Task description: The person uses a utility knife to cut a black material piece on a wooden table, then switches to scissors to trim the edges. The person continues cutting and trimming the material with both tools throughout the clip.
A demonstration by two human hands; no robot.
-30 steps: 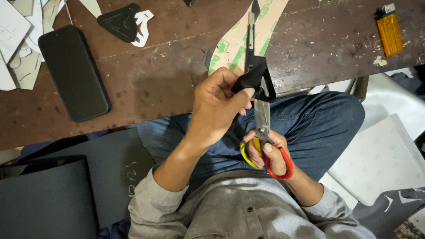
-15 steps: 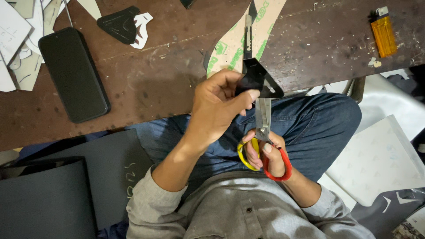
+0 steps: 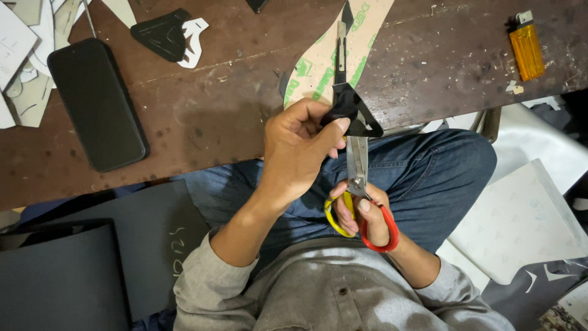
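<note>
black scrap (image 3: 350,113) is pinched in my left hand (image 3: 300,150) fingers. my right hand (image 3: 361,214) fingers grip the scissors (image 3: 358,184), blades on the scrap.

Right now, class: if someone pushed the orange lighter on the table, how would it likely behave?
The orange lighter lies flat on its broad side, so it would probably slide, not roll. The worn table looks rough and speckled, so it may drag. It seems small and likely light.
</note>
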